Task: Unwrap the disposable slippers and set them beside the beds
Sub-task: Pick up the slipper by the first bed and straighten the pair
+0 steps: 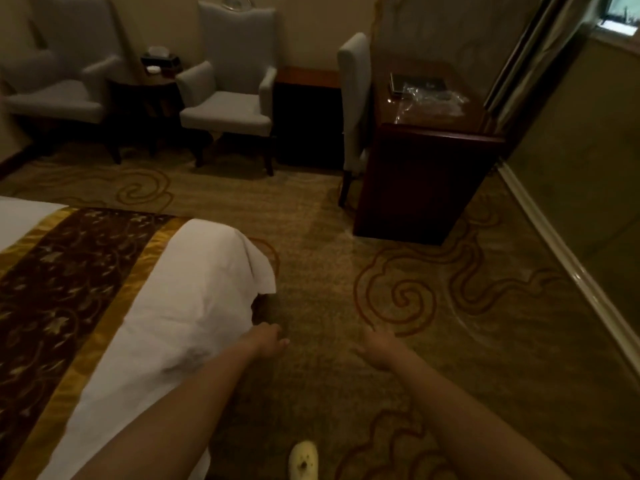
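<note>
Both hands are empty: the left hand [268,339] hangs over the carpet [346,220] just off the bed [166,306] corner, fingers loosely curled round nothing; the right hand [379,344] is spread, palm down, gripping nothing. The only slipper-like thing in view is one pale slipper [304,459] at the bottom edge, on the carpet near the bed's side and cut off by the frame. Cannot tell if it is a disposable one set down or footwear on the person's own foot. No second one shows. Clear wrap [433,97] lies crumpled on the desk [429,133], well apart from the hands, so unwrapping looks at least partly done. Risks, as judgement: the pair may end up split or uneven, since its mate is out of view. The person is right over the slipper, so a step could kick or tread on it. The loose sheet corner [258,268] hanging off the bed could hide a slipper put under it. Dim light and the busy carpet pattern make placement easy to misjudge. Any second bed is out of view and could get skipped.
</note>
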Action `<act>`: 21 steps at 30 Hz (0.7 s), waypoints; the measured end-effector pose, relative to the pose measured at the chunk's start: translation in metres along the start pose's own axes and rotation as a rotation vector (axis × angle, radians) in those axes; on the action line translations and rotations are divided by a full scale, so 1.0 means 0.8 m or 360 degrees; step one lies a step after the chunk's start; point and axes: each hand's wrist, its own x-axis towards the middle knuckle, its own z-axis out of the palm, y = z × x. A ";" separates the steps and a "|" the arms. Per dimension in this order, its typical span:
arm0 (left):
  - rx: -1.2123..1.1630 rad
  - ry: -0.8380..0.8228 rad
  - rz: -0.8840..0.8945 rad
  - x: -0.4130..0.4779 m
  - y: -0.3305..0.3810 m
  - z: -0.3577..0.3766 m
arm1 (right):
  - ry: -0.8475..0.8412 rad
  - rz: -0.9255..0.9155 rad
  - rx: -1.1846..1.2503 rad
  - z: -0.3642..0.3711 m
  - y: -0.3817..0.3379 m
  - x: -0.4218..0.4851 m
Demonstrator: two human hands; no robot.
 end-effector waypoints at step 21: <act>-0.0440 0.0079 -0.0403 0.427 0.083 -0.301 | -0.0200 -0.0326 -0.0207 -0.354 0.048 0.514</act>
